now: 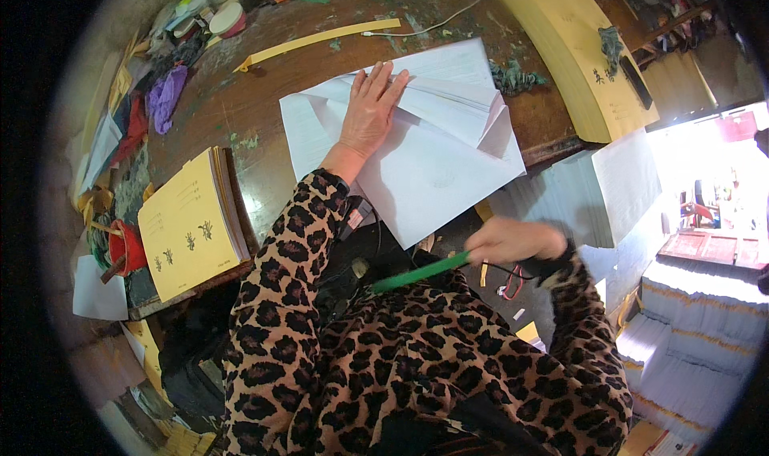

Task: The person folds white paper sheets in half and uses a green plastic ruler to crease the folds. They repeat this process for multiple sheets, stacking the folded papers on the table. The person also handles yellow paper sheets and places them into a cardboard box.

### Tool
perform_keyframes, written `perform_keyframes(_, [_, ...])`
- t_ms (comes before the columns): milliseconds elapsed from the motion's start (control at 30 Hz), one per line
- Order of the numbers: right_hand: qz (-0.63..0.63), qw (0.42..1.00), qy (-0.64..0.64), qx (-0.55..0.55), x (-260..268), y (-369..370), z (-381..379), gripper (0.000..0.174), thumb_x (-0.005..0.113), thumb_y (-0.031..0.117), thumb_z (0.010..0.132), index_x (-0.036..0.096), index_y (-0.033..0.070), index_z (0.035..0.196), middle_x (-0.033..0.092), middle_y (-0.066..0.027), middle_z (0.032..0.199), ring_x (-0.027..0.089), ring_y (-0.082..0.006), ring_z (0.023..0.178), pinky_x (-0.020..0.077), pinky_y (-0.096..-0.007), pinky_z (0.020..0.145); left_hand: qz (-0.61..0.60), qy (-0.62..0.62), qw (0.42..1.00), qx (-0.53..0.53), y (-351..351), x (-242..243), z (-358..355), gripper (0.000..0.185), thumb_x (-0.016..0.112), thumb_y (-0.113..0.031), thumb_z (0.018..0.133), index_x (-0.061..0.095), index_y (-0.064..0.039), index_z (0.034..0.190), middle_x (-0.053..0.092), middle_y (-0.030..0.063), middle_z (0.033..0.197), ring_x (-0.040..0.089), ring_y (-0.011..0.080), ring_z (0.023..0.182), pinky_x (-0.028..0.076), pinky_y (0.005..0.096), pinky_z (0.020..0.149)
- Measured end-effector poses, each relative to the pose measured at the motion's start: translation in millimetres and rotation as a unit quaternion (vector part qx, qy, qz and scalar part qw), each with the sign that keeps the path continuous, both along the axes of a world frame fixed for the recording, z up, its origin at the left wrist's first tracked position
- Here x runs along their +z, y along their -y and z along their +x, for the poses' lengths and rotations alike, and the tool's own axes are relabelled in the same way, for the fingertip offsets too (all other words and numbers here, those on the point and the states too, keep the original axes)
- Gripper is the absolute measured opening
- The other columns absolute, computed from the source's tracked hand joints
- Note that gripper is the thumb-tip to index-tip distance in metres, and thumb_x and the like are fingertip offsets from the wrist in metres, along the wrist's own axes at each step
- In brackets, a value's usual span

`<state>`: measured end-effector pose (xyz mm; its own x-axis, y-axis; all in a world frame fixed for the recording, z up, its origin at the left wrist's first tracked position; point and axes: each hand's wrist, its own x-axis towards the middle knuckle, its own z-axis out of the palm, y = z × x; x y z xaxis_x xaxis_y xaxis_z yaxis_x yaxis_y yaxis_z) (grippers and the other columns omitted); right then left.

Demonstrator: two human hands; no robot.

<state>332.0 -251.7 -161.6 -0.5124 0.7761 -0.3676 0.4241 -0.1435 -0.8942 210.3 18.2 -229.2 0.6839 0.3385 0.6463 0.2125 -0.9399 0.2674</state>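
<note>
My left hand (370, 109) presses flat, fingers spread, on a bundle of white paper sheets (444, 174) lying on the worn brown wooden table (264, 114). Some sheets under and beside the fingers are folded over, and the lower corner reaches past the table's front edge. To the right of that corner, my right hand (510, 241), blurred, grips one end of a flat green strip (420, 274). The strip points left, in front of my leopard-print garment, apart from the paper. What the strip is made of cannot be told.
Yellow-covered booklets (192, 225) lie at the table's left edge, near a red container (123, 249). A tall stack with a yellow cover (583, 53) stands at the right, a dark cloth (516, 79) beside it. A yellow strip (324, 40) and a white cable (432, 28) lie behind the paper.
</note>
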Motion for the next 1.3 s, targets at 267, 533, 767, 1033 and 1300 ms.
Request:
perform_keyframes(267, [0.123, 0.866, 0.004, -0.485, 57, -64, 112, 0.023, 0.051, 0.021, 0.09, 0.062, 0.003, 0.079, 0.044, 0.0057, 0.055, 0.039, -0.0024, 0.05, 0.0293, -0.0175, 0.047, -0.02, -0.008, 1.0, 0.005, 1, 2, 0, 0.055, 0.052, 0.006, 0.079, 0.046, -0.015, 0.13, 0.042, 0.0128, 0.134, 0.038, 0.0297, 0.125, 0.027, 0.0463, 0.106])
perform_keyframes(533, [0.142, 0.886, 0.129, -0.422, 27, -86, 143, 0.027, 0.051, 0.023, 0.088, 0.06, 0.001, 0.075, 0.047, 0.0007, 0.055, 0.042, -0.0073, 0.051, 0.0333, -0.0226, 0.048, 0.004, -0.022, 1.0, 0.004, 2, 4, -1, 0.055, 0.055, 0.005, 0.074, 0.05, -0.016, 0.125, 0.048, 0.0148, 0.124, 0.044, 0.0311, 0.119, 0.029, 0.0458, 0.104])
perform_keyframes(767, [0.07, 0.947, 0.277, -0.144, -17, -13, 173, 0.025, 0.051, 0.022, 0.081, 0.057, 0.002, 0.067, 0.051, -0.0067, 0.059, 0.049, -0.0143, 0.055, 0.0398, -0.0299, 0.051, -0.005, -0.018, 1.0, -0.007, 2, 7, -2, 0.053, 0.055, 0.004, 0.076, 0.049, -0.015, 0.125, 0.051, 0.0146, 0.12, 0.046, 0.0308, 0.115, 0.03, 0.0454, 0.102])
perform_keyframes(1033, [-0.01, 0.961, 0.145, -0.235, -41, 26, 18, 0.031, 0.051, 0.029, 0.086, 0.059, 0.001, 0.074, 0.054, -0.0081, 0.061, 0.053, -0.017, 0.058, 0.0436, -0.033, 0.056, 0.018, -0.007, 1.0, 0.009, 1, 4, 0, 0.044, 0.054, -0.007, 0.084, 0.047, -0.014, 0.127, 0.051, 0.0157, 0.121, 0.047, 0.0303, 0.115, 0.032, 0.0454, 0.1])
perform_keyframes(1300, [0.225, 0.966, 0.069, -0.109, -120, -54, -180, 0.017, 0.049, 0.012, 0.083, 0.057, -0.003, 0.078, 0.057, -0.0172, 0.07, 0.056, -0.0301, 0.064, 0.0448, -0.0384, 0.058, 0.025, -0.023, 0.999, 0.033, 1, -2, 4, 0.046, 0.047, -0.01, 0.089, 0.037, -0.015, 0.134, 0.041, 0.0176, 0.133, 0.036, 0.0327, 0.126, 0.025, 0.0479, 0.105])
